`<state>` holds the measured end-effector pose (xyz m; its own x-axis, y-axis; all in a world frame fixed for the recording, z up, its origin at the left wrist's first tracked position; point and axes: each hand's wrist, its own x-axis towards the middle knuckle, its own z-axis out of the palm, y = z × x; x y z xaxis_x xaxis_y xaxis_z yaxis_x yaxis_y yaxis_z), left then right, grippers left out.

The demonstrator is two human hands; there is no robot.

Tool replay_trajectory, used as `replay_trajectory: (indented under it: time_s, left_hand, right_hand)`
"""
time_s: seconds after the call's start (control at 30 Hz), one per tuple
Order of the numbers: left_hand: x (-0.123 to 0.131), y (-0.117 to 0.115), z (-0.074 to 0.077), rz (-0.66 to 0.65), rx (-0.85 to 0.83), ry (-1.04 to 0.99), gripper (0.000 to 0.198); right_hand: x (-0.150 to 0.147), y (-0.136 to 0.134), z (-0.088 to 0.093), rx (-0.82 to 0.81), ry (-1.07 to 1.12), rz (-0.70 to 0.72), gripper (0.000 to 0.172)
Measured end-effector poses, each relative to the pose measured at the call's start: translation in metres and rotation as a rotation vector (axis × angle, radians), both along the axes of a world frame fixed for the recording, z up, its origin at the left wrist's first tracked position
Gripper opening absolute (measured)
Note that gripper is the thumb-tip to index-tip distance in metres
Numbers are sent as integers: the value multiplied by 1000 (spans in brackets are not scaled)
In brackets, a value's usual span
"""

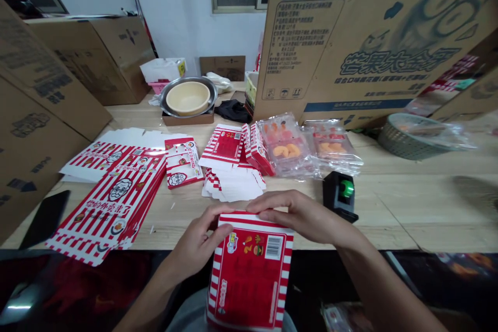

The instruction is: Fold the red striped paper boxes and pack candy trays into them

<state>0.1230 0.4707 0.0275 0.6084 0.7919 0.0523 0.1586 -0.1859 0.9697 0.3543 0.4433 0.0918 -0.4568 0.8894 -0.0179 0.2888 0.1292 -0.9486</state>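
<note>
A red-and-white striped cardboard box [251, 275], printed with food pictures and a barcode, stands upright at the table's front edge against my body. My left hand [204, 233] grips its upper left corner, thumb on the printed face and fingers over the top. Along the top edge lies my right hand [291, 212], its fingers bent over the rim and pressing there. Just beyond the hands is a pile of white and striped card pieces [237, 184]. A folded box [223, 145] and a narrow striped box [257, 148] rest behind it.
Flat striped cartons [116, 192] and a dark phone-like slab [44, 218] lie left. Clear candy packs [288, 148] sit beyond, with a black tape dispenser [338, 197] to the right. Basins [189, 97], a grey-green basket [408, 137] and a large carton [350, 36] stand behind.
</note>
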Motion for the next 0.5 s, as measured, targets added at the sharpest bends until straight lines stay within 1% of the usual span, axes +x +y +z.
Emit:
replay_trajectory:
  time_s: [0.03, 0.07, 0.1, 0.17, 0.23, 0.3, 0.4, 0.5]
  left_hand:
    - [-1, 0, -1, 14, 6, -2, 24]
    - [-1, 0, -2, 28, 4, -7, 22]
    - [-2, -1, -3, 43, -3, -13, 21]
    - [-2, -2, -4, 74, -10, -23, 17]
    - [-1, -4, -5, 117, 17, -30, 15]
    - [1, -6, -7, 153, 62, -29, 14]
    - [6, -9, -10, 156, 88, -19, 14]
    - [11, -10, -12, 184, 84, -14, 15]
  right_hand:
    - [4, -2, -1, -43, 24, 26, 22]
    - [6, -4, -4, -84, 56, 21, 23]
    - [8, -6, -6, -125, 99, -15, 21]
    - [10, -11, -13, -190, 222, -154, 16]
    - [10, -17, -20, -226, 332, -252, 15]
    - [12, -23, -23, -256, 367, -263, 15]
    - [16, -31, -23, -296, 360, -249, 15]
    - [17, -39, -22, -255, 353, -212, 18]
